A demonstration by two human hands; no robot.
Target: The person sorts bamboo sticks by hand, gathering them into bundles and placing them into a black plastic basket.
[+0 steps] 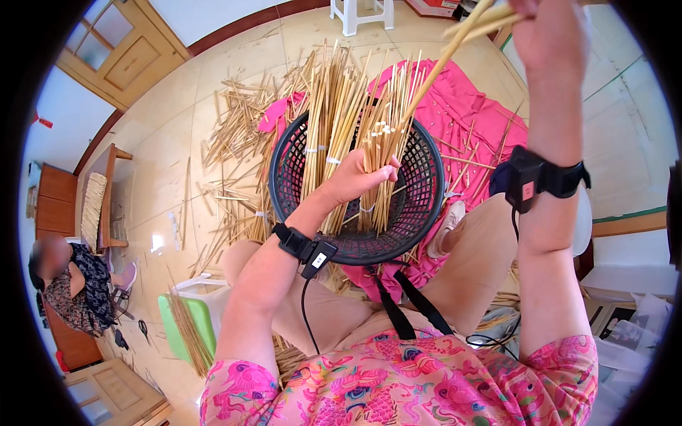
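Note:
A black plastic mesh basket [431,192] stands between my knees with bundles of dry straw-like stalks [329,117] upright in it, some tied with white bands. Over the basket, my left hand [359,177] is wrapped round a bundle of stalks [376,145] whose pale cut ends point up. My right hand [550,39] is raised high at the upper right, fingers closed on a few long stalks [472,28] that slant down toward the left-hand bundle. Its fingertips are partly cut off by the picture's edge.
Loose stalks [245,117] litter the tiled floor left of the basket. A pink cloth [455,99] spreads behind and right of it. A green-and-white stool [188,323] bearing stalks stands by my left leg. Another person [78,284] sits at far left; a white stool [361,15] stands ahead.

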